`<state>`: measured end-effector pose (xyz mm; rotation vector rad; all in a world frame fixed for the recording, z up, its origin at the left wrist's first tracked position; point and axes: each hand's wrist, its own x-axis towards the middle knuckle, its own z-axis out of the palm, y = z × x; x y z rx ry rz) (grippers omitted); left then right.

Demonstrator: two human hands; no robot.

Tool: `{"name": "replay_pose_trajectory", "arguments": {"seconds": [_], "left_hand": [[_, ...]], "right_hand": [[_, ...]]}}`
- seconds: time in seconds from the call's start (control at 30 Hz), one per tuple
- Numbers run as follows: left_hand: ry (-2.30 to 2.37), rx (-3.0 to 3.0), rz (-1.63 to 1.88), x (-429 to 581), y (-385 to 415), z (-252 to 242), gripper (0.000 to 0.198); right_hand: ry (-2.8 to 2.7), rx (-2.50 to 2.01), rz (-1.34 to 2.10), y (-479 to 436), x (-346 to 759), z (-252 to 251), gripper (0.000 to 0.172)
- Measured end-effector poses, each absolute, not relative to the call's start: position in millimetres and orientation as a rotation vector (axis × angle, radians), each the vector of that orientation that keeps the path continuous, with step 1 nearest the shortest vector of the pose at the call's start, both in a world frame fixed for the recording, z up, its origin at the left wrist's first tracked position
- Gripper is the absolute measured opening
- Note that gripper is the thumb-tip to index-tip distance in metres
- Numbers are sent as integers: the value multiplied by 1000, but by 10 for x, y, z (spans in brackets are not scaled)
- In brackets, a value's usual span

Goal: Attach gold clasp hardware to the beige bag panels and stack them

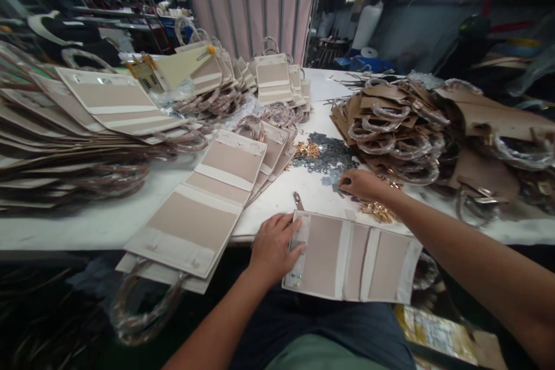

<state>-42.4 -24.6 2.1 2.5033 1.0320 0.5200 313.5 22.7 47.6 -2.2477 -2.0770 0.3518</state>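
Note:
A beige panel (pixel 323 254) with white strips lies at the table's front edge, partly over the lap. My left hand (pixel 275 245) rests on its left end, fingers apart. A metal-tipped strap (pixel 297 201) sticks out above that end. My right hand (pixel 359 183) reaches to a pile of small grey pieces (pixel 332 152), its fingers pinched together at the near side; what they hold, if anything, is too small to make out. Small gold pieces (pixel 376 212) lie just below the right wrist, and more gold pieces (pixel 307 149) lie left of the grey pile.
Stacked beige panels (pixel 117 98) with wrapped handles fill the left side. Other panels (pixel 208 185) overhang the front edge. Brown panels (pixel 385 121) with wrapped handles are heaped at the right. The white table (pixel 260 208) shows between them. A pink partition (pixel 251 17) stands behind.

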Motion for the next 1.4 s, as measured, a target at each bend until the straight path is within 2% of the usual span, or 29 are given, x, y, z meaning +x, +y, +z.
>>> {"name": "replay_pose_trajectory", "arguments": {"seconds": [0.1, 0.27, 0.33, 0.43, 0.57, 0.93, 1.4], "left_hand": [[1037, 2476, 543, -410, -253, 5, 63], [1066, 2441, 530, -389, -260, 6, 66], [1062, 2438, 525, -388, -263, 13, 65], [1048, 2424, 514, -390, -266, 17, 64], [1052, 2396, 524, -386, -267, 31, 73], [1053, 2395, 526, -394, -289, 71, 71], [1041, 2405, 529, -401, -286, 54, 72]], "right_hand": [[-2085, -2156, 447, 86, 2928, 612, 16], [-1934, -1809, 991, -226, 2198, 783, 21], [-1888, -1764, 1090, -268, 1954, 755, 20], [-1869, -1788, 1099, -239, 1778, 665, 17], [-1920, -1840, 1031, -203, 1751, 595, 15], [-2038, -2012, 705, -303, 1764, 470, 14], [-1913, -1939, 967, -314, 1789, 517, 15]]}}
